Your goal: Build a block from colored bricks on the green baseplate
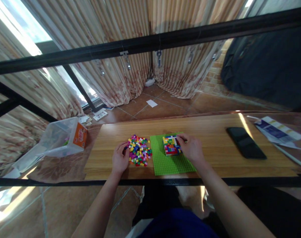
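On the wooden board, a green studded baseplate (162,167) carries a low block (170,145) built of many-coloured toy bricks. My right hand (192,148) is at the right edge of this block, fingers pinched together against its top corner; whatever they hold is too small to make out. A loose heap of small coloured bricks (140,150) lies left of the baseplate. Beside the heap's left edge rests my left hand (120,158), its fingers curled with thumb and forefinger close together. Something dark seems to sit at those fingertips, but I cannot make out what.
A black phone (246,142) lies on the right of the wooden board (215,165), near some printed papers (279,130). Left of the board stands a clear plastic box (62,137) with an orange label. A black metal bar (140,46) crosses above the far side.
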Demonstrator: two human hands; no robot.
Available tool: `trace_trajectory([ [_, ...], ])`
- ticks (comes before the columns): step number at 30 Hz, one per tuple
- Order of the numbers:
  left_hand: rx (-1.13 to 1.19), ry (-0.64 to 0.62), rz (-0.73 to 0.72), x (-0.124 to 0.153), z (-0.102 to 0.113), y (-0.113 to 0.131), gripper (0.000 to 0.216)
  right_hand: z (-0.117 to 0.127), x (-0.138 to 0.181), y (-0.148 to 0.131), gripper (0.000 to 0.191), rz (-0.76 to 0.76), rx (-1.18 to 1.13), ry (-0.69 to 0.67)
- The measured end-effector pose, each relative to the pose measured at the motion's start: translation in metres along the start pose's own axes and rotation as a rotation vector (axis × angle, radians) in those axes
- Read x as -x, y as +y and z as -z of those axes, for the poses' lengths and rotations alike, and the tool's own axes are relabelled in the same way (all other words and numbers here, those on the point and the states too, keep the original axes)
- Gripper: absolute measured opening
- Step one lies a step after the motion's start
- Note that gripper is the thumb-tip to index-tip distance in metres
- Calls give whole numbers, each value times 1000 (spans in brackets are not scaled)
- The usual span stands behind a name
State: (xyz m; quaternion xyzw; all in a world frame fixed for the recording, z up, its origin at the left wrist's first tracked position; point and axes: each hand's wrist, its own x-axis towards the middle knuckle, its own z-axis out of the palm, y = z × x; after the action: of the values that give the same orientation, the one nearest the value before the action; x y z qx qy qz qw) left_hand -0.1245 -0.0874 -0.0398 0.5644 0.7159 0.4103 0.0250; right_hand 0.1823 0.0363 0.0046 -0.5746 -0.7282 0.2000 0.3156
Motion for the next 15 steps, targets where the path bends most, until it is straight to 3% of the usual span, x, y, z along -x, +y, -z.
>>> trace_trajectory([
  [15, 8, 4, -4, 0, -1, -1, 23, -5, -1, 0, 25, -208, -263, 44],
])
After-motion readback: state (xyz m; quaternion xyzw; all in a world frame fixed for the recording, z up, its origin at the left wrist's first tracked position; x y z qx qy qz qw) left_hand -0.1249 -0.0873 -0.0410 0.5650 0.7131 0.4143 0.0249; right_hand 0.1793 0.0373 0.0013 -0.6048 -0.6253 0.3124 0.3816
